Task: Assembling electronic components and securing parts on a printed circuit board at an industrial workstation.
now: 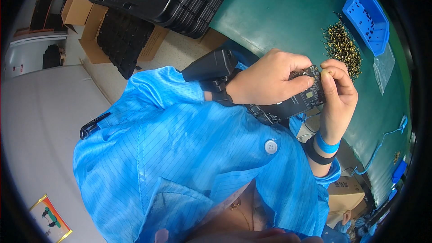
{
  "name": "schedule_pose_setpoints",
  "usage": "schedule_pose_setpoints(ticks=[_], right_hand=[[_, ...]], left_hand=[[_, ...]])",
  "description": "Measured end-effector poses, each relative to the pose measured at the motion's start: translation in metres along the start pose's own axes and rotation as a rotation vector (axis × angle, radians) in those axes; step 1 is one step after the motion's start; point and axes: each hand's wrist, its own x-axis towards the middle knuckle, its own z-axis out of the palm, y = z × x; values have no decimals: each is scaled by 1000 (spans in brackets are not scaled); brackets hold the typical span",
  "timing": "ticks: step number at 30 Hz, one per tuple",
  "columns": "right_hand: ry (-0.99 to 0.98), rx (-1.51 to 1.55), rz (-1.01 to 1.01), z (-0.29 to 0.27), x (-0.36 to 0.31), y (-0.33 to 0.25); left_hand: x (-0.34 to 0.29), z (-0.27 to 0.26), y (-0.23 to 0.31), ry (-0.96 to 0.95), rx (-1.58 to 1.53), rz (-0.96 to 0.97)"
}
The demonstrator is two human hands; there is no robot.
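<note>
My left hand (265,78) is closed on a long black circuit board (294,105), thumb lying across its top face. The board is held in front of my chest, tilted, near the edge of the green table. At the board's far end my right hand (338,87) is pinched, thumb and forefinger together right beside its edge. Whatever sits between those fingertips is too small or hidden to make out. A black device (213,67) is strapped to my left wrist, and a blue band (326,143) circles the right one.
A heap of small black-and-gold parts (341,47) lies on the green table (270,9). Beside it are a blue bin (380,31) with several dark bits and a clear plastic bag (384,72). Stacked black trays (180,6) bearing boards stand left. A blue cord (381,146) lies right.
</note>
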Motion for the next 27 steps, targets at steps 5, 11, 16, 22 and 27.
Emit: schedule_pose_setpoints(ticks=[5, 11, 16, 22, 27], right_hand=[[1, -9, 9, 0, 0, 0], [18, -44, -24, 2, 0, 0], [43, -85, -74, 2, 1, 2], [36, -65, -50, 2, 0, 0], [8, -51, -13, 0, 1, 0]], left_hand=[[-1, 1, -1, 20, 11, 16], [1, 3, -2, 83, -50, 27], [2, 6, -5, 103, -66, 65], [-1, 1, -4, -1, -48, -12], [-1, 0, 0, -4, -61, -27]])
